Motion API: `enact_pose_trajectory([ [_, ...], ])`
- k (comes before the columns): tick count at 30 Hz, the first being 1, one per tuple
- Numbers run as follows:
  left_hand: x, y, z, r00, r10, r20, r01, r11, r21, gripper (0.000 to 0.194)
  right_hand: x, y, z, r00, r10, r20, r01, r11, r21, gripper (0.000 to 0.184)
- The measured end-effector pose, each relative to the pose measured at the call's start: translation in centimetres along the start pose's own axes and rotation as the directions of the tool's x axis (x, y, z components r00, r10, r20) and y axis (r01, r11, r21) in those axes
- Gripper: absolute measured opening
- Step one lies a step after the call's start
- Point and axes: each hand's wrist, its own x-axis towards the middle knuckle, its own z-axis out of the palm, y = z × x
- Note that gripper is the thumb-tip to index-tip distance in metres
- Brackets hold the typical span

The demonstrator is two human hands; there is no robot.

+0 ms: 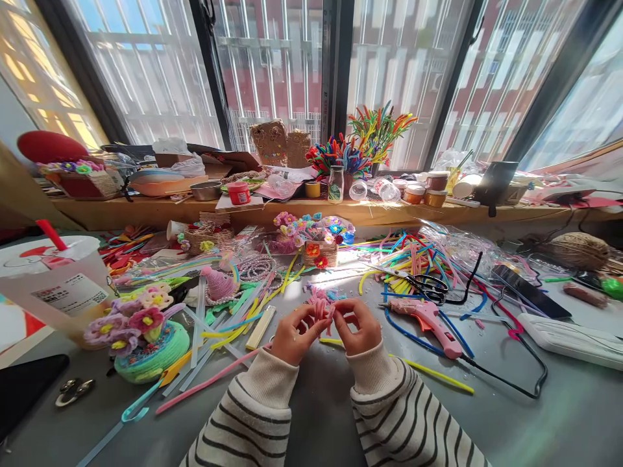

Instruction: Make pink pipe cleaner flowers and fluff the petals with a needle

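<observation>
My left hand (293, 332) and my right hand (359, 325) meet over the middle of the grey table, fingertips pinched on a small pink pipe-cleaner piece (320, 310). It looks bent into loops, though my fingers hide part of it. Pink and blue fuzzy scraps (335, 294) lie just beyond. A yellow pipe cleaner (438, 375) passes beneath and to the right of my right hand. Left of my left hand are a cream-coloured bar (261, 328) and a long pink pipe cleaner (207, 381).
A pink glue gun (428, 321) with its black cord and scissors (428, 287) lie to the right. A flower-topped green pot (153, 353) and a drink cup (63, 285) stand left. Behind are a small flower basket (321, 253), heaped pipe cleaners (403, 259) and a cluttered windowsill (272, 213).
</observation>
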Motion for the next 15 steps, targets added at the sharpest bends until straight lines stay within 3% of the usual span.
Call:
enact_pose_trajectory([
  [5, -0.1, 0.6, 0.0, 1.0, 0.008, 0.017, -0.01, 0.995, 0.1, 0.02, -0.2, 0.1, 0.1, 0.999, 0.034, 0.004, -0.034, 0.999, -0.021, 0.009],
  [10, -0.2, 1.2, 0.0, 0.989, 0.009, 0.146, -0.029, 0.991, 0.133, 0.016, -0.3, 0.3, 0.2, 0.998, 0.061, 0.029, -0.062, 0.998, 0.009, 0.009],
  [15, -0.3, 0.9, 0.0, 0.981, -0.003, 0.192, -0.023, 0.991, 0.134, 0.019, -0.3, 0.1, 0.1, 0.994, 0.109, 0.017, -0.109, 0.994, 0.011, 0.009],
])
